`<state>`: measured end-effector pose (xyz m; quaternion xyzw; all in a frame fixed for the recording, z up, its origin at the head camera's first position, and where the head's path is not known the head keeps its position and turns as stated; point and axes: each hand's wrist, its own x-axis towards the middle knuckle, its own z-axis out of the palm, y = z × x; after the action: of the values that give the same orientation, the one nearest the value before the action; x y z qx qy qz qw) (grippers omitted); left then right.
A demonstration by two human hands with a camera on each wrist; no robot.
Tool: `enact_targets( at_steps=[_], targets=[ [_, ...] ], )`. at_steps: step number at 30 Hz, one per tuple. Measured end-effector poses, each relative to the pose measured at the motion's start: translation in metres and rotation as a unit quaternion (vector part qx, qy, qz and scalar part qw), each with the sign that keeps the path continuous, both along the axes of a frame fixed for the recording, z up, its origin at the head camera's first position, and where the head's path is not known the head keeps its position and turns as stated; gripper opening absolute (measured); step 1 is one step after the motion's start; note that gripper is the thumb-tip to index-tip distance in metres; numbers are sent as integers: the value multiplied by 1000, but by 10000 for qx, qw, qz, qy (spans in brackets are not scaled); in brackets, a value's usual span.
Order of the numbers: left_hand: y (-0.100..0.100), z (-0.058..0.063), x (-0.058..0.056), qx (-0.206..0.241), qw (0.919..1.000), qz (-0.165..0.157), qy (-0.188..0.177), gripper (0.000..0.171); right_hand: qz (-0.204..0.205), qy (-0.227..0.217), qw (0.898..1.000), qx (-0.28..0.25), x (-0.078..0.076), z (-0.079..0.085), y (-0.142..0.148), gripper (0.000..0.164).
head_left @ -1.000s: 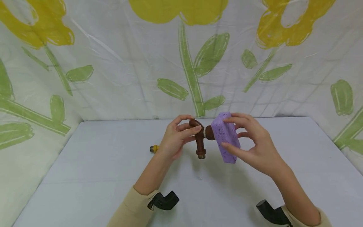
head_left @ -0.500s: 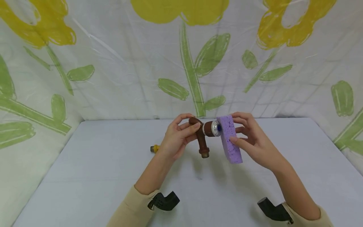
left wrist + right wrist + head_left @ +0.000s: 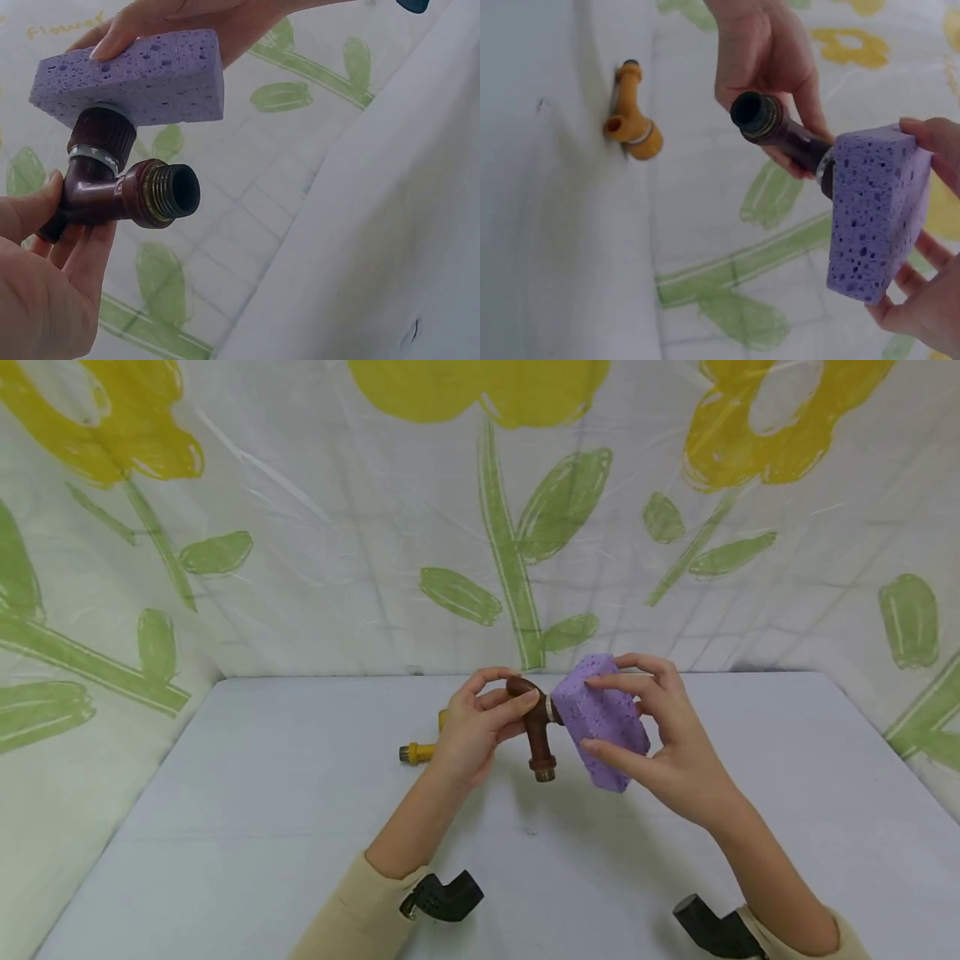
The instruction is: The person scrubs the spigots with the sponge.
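My left hand [image 3: 472, 735] grips a brown plastic tap [image 3: 537, 735] by its curved end, thumb in front and fingers behind. The tap's threaded end [image 3: 176, 191] points down and off to one side, and a silvery ring [image 3: 94, 156] circles its body below the ribbed knob. My right hand [image 3: 686, 743] pinches a purple sponge [image 3: 603, 722] with small dark pores between thumb and fingers. The sponge's broad face lies against the knob end of the tap and hides it in the head view. Both things are held up above the white table.
A yellow tap [image 3: 634, 120] lies on the white table [image 3: 262, 843], partly behind my left hand in the head view. A sheet painted with flowers [image 3: 487, 527] hangs behind the table. Black wrist mounts [image 3: 450, 896] sit at both sleeves.
The sponge tilts away from the knob half a second ago, baring its silvery, blue-centred end, then turns back over it. The left hand with the tap shifts slightly right, showing more of the yellow tap.
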<state>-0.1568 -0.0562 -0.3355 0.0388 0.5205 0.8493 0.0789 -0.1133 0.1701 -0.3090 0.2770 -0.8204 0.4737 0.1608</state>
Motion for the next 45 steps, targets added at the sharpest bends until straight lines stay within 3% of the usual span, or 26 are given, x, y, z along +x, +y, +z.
enact_targets(
  at_steps=[6, 13, 17, 21, 27, 33, 39, 45],
  targets=[
    [0, 1, 0, -152, 9993, -259, 236, 28, -137, -38, 9998, -166, -4, -2, 2, 59],
    [-1, 2, 0, 165, 9982, -522, 234, 28, 302, -529, 9946, -845, -8, -5, 9, 55],
    [-1, 3, 0, 511, 9975, -489, 30, 28, 757, -798, 9874, -1135, -9, -6, 10, 58],
    [-1, 4, 0, 749, 9967, -217, -230, 25, 978, -607, 9877, -1058, -9, -7, 9, 65],
    [0, 4, -1, 812, 9960, 199, -318, 24, 451, 260, 9978, -417, -6, -6, 2, 69],
    [0, 2, 0, 568, 9982, -30, -192, 27, 78, 969, 9950, -217, -4, -5, -1, 58],
    [0, 2, 2, 518, 9983, -267, 3, 29, 59, 537, 9964, -651, -7, -6, 3, 65],
    [1, 3, 3, 505, 9987, -121, -8, 29, 78, 237, 9964, -815, -7, -7, 1, 66]
  ],
)
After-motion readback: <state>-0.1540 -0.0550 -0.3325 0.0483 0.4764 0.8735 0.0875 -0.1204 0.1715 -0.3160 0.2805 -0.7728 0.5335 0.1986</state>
